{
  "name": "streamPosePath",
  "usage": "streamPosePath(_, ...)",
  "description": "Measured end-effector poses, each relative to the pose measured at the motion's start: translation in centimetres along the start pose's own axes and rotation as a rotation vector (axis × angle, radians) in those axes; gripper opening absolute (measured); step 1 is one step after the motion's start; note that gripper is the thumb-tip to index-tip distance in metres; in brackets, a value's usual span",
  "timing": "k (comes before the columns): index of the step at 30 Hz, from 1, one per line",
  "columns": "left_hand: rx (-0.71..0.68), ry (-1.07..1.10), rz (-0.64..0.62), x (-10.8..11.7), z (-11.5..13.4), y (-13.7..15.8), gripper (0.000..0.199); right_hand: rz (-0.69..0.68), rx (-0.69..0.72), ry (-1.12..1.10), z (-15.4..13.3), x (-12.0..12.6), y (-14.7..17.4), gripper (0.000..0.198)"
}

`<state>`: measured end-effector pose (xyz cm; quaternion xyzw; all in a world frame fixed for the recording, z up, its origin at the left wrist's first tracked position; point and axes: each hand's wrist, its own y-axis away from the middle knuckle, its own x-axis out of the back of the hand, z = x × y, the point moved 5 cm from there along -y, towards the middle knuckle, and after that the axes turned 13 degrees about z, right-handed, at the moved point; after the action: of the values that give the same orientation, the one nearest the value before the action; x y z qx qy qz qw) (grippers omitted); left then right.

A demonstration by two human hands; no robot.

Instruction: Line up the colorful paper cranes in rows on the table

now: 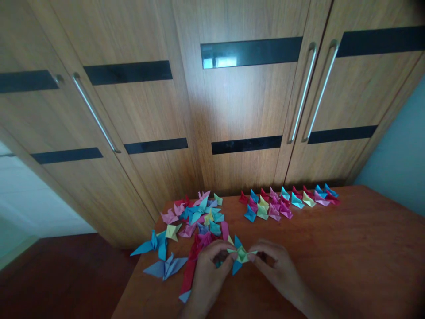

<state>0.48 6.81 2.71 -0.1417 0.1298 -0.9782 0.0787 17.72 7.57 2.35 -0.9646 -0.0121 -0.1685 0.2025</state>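
Note:
Between my two hands, just above the wooden table (332, 261), is a small light-green folded paper piece (242, 254), spread into a diamond shape with an opening in its middle. My left hand (212, 266) pinches its left tip between thumb and forefinger. On the other side, my right hand (274, 266) pinches the right tip in the same way. Blue paper points (237, 267) show above and below the green piece; whether they are joined to it I cannot tell. Close to my left hand lie a red paper strip (189, 272) and magenta folded paper (204, 239).
A heap of coloured folded papers (199, 210) covers the table's left part. Two larger paper cranes, one blue (154, 243) and one grey-blue (166, 267), lie near its left edge. Rows of small folded papers (274, 210) line the back. Behind stands a wooden wardrobe (245, 102).

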Motion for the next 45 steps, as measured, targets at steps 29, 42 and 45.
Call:
streamPosePath(29, -0.059, -0.115, 0.036, 1.4, 1.3, -0.8, 0.023, 0.571, -0.353, 0.816, 10.6, 16.8, -2.6, 0.039)
streamPosePath(42, -0.068, -0.136, 0.037, 1.9, 1.0, -0.9, 0.025, 0.319, -0.507, 1.122, 12.1, 14.8, -3.3, 0.038)
streamPosePath(45, -0.085, -0.131, 0.024, 1.8, 1.1, -0.9, 0.023, 0.322, -0.491, 1.138, 12.1, 14.6, -3.6, 0.037)
